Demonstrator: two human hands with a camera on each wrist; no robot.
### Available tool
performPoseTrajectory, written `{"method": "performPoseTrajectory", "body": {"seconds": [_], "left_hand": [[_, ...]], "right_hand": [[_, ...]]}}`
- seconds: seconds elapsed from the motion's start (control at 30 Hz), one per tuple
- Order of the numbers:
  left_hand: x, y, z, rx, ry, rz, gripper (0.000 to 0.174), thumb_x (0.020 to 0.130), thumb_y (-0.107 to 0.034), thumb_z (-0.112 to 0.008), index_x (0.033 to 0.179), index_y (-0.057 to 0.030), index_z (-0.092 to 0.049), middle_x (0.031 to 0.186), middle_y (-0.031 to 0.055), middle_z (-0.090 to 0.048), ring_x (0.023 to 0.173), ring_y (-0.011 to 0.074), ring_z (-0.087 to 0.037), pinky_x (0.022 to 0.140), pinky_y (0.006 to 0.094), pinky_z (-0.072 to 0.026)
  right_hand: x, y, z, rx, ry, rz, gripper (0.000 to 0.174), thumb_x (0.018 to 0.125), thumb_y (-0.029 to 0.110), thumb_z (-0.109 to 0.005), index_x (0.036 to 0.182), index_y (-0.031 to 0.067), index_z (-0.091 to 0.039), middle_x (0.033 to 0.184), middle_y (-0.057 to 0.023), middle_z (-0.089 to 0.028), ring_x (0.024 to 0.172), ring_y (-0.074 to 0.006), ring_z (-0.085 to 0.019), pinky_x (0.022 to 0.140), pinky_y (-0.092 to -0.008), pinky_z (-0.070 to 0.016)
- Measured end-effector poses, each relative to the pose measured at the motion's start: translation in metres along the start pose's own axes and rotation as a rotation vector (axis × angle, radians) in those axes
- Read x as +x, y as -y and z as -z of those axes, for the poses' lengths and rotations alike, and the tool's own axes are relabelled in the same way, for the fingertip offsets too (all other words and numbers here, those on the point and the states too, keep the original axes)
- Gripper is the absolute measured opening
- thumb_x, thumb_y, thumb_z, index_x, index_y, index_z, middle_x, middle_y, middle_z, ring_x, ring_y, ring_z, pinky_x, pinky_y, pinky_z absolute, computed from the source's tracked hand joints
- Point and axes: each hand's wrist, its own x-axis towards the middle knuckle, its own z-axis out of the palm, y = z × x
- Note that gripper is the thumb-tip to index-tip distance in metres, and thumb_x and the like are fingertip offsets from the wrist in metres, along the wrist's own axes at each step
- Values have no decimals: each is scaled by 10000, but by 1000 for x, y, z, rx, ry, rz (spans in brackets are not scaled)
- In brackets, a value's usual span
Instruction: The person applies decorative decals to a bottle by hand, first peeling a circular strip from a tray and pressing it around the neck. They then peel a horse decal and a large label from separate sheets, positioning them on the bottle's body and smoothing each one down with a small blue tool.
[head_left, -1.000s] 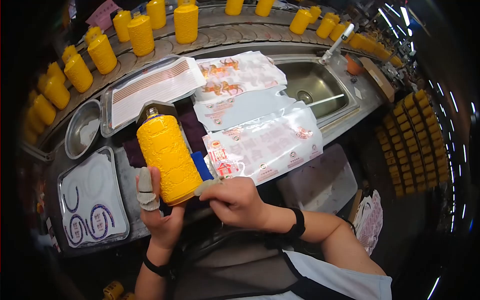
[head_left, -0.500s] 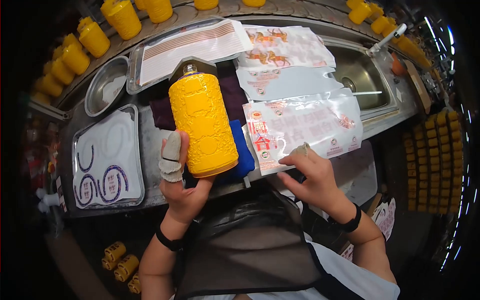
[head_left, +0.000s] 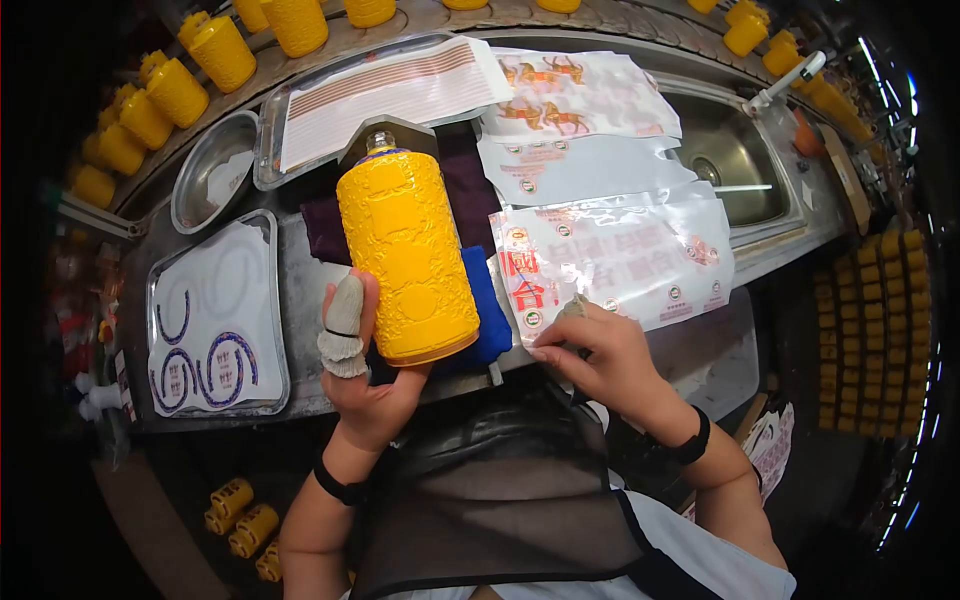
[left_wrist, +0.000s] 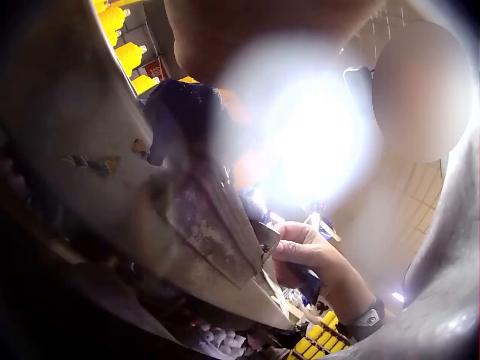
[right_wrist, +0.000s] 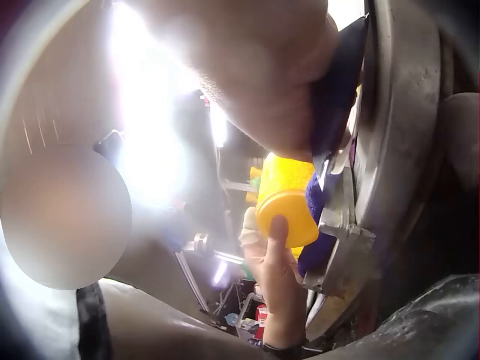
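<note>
A yellow embossed bottle point(head_left: 405, 255) lies tilted, its bare glass neck in a grey angular holder point(head_left: 352, 146). My left hand point(head_left: 370, 400) holds its lower end. In the right wrist view the left thumb point(right_wrist: 278, 231) presses the bottle's flat base. A cloth-like cover wraps one left finger point(head_left: 343, 325), which points up beside the bottle. To the right, my right hand point(head_left: 605, 355) pinches the near left corner of a printed decal sheet point(head_left: 625, 250) between thumb and finger. That sheet bears red characters and small round logos. The left wrist view shows the right hand point(left_wrist: 307, 255) at the table edge.
Blue cloth point(head_left: 487, 310) lies under the bottle. At left are a tray point(head_left: 283, 385) of curved decal strips and a metal bowl point(head_left: 212, 178). Striped sheets point(head_left: 390, 100) and horse decals point(head_left: 590, 95) lie behind. A sink point(head_left: 730, 150) is at right; yellow bottles point(head_left: 220, 50) line the back conveyor.
My right hand has left the bottle's base and moved right to the decal sheet; its spread thumb and finger have come together on the corner. The left hand stays at the bottle.
</note>
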Motion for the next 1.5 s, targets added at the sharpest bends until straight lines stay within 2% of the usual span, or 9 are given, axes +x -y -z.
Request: {"method": "performPoseTrajectory", "body": {"seconds": [0.3, 0.5, 0.7, 0.8, 1.03, 1.2, 1.37, 1.4, 1.5], "left_hand": [[1, 0, 2, -20, 16, -1, 775, 729, -107, -824, 1421, 11, -496, 1428, 177, -532, 1397, 389, -402, 1144, 437, -328], [2, -1, 2, -6, 11, -4, 772, 730, -106, -826, 1419, 11, -499, 1430, 172, -532, 1396, 394, -401, 1145, 437, -326], [1, 0, 2, 2, 4, -24, 765, 731, -100, -821, 1417, 10, -501, 1431, 167, -531, 1397, 392, -401, 1148, 440, -325], [1, 1, 1, 8, 4, -32, 764, 732, -100, -820, 1417, 9, -500, 1430, 167, -533, 1395, 390, -403, 1150, 444, -324], [-1, 1, 0, 10, -3, -20, 784, 722, -116, -835, 1418, 10, -499, 1431, 169, -530, 1391, 389, -407, 1150, 444, -322], [-3, 3, -1, 8, -1, -10, 799, 727, -144, -849, 1422, 17, -489, 1438, 178, -519, 1397, 391, -400, 1146, 439, -328], [-4, 3, 0, 8, 8, -4, 811, 735, -138, -845, 1433, 30, -467, 1459, 175, -498, 1405, 376, -396, 1156, 432, -313], [-3, 2, 1, 21, 18, -5, 811, 736, -134, -842, 1434, 32, -464, 1462, 175, -495, 1405, 372, -396, 1160, 431, -308], [-4, 3, -1, -6, 13, -1, 812, 741, -124, -838, 1438, 41, -455, 1472, 169, -487, 1409, 345, -399, 1167, 415, -294]], "right_hand": [[3, 15, 2, -275, 10, 62, 213, 728, 215, -830, 864, 133, -688, 780, -64, -620, 677, -284, -645, 568, -369, -488], [3, 8, -2, -287, -16, 112, 183, 744, 213, -813, 853, 143, -682, 753, -62, -589, 637, -280, -636, 543, -381, -479], [3, 7, -4, -283, -56, 116, 102, 773, 124, -748, 843, 114, -676, 751, -75, -591, 631, -276, -630, 541, -382, -474], [10, 2, -1, -191, -267, 56, 84, 786, 82, -706, 819, 87, -629, 784, -90, -607, 611, -284, -625, 545, -381, -493], [6, -17, 23, -243, -524, -154, 60, 796, 53, -677, 822, 53, -623, 761, -101, -607, 635, -261, -596, 588, -342, -474], [-19, -18, 41, -217, -771, -132, 47, 833, 29, -643, 831, 17, -598, 741, -49, -563, 638, -154, -525, 604, -290, -446], [-47, -58, 88, -248, -1061, -369, 56, 849, 39, -627, 832, 7, -584, 769, -37, -554, 638, -122, -498, 602, -269, -428], [-61, -84, 105, -219, -1051, -435, 97, 852, 63, -635, 927, 4, -623, 855, -74, -598, 704, -176, -556, 648, -303, -461], [-71, -106, 122, -548, -966, -510, 276, 839, 108, -665, 1101, 26, -643, 985, -139, -630, 843, -258, -608, 722, -352, -489]]}}
